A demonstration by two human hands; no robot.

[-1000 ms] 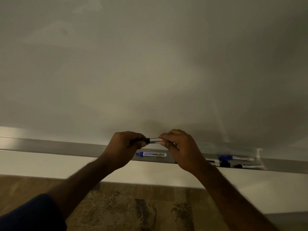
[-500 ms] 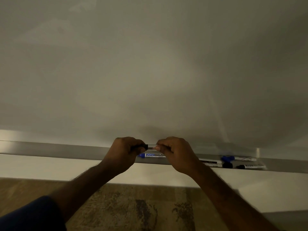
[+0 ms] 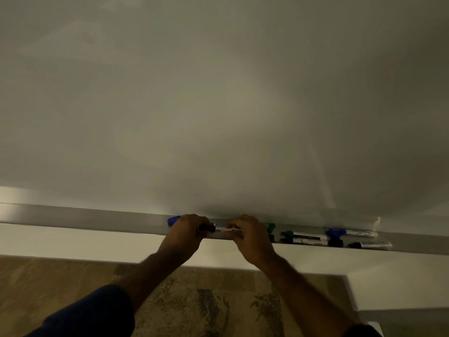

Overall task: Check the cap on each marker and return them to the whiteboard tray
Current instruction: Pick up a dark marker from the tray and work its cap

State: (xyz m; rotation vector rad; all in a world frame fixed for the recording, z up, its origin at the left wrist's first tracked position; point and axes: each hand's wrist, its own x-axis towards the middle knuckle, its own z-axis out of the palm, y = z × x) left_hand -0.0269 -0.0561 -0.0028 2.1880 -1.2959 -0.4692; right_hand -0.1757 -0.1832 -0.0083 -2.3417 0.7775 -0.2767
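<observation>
Both hands hold one black-capped marker [image 3: 220, 230] level, right at the whiteboard tray [image 3: 97, 218]. My left hand [image 3: 185, 233] grips its black cap end and my right hand [image 3: 250, 235] grips its white barrel. A blue-capped marker [image 3: 173, 220] lies in the tray behind my hands, mostly hidden. To the right in the tray lie a green-capped marker [image 3: 303, 235], a black-capped marker [image 3: 305, 242], a blue-capped marker [image 3: 352, 232] and another black-capped marker [image 3: 370, 244].
The whiteboard [image 3: 218, 105] fills the upper view. A green cap [image 3: 270, 227] shows just right of my right hand. Below the tray runs a pale wall strip [image 3: 73, 242], then patterned brown floor [image 3: 206, 307].
Both hands have lowered the black-capped marker from in front of the board down to the tray. More markers on the right have come into view.
</observation>
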